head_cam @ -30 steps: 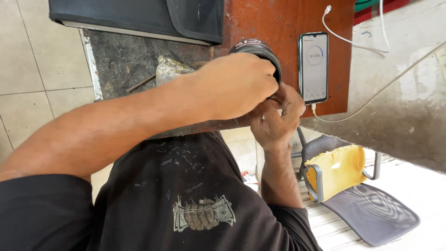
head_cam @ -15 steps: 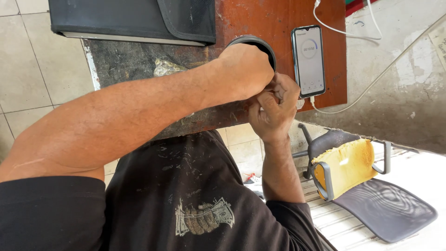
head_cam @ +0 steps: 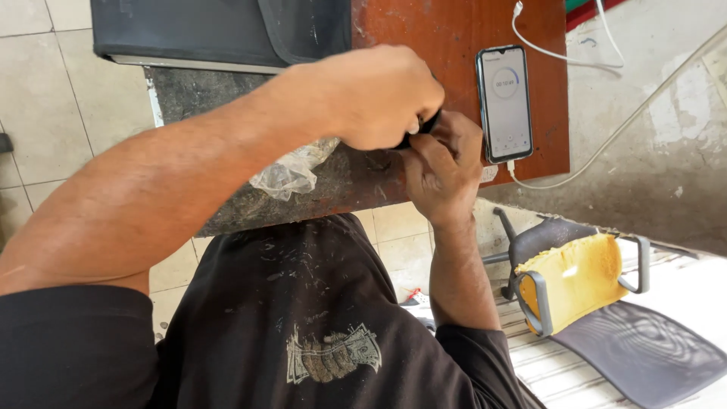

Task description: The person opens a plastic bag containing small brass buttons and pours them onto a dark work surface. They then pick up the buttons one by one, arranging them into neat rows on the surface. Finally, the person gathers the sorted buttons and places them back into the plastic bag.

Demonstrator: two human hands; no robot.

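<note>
My left hand (head_cam: 382,95) is closed over a round black object (head_cam: 424,125), which it almost fully hides; only a dark sliver shows between the two hands. My right hand (head_cam: 443,170) presses against that object from below and the right, its fingers curled onto it. Both hands are over the worn reddish-brown table (head_cam: 447,38), near its front edge. A crumpled clear plastic bag (head_cam: 291,170) lies on the table just under my left forearm.
A smartphone (head_cam: 505,102) with a lit screen lies on the table right of my hands, a white cable (head_cam: 553,49) plugged into it. A large dark flat panel (head_cam: 219,30) covers the table's far left. A worn chair with yellow foam (head_cam: 579,280) stands at the lower right.
The view has shifted so the table sits lower in the frame. My left hand has closed further over the round black object, hiding its rim. The plastic bag has come into sight.
</note>
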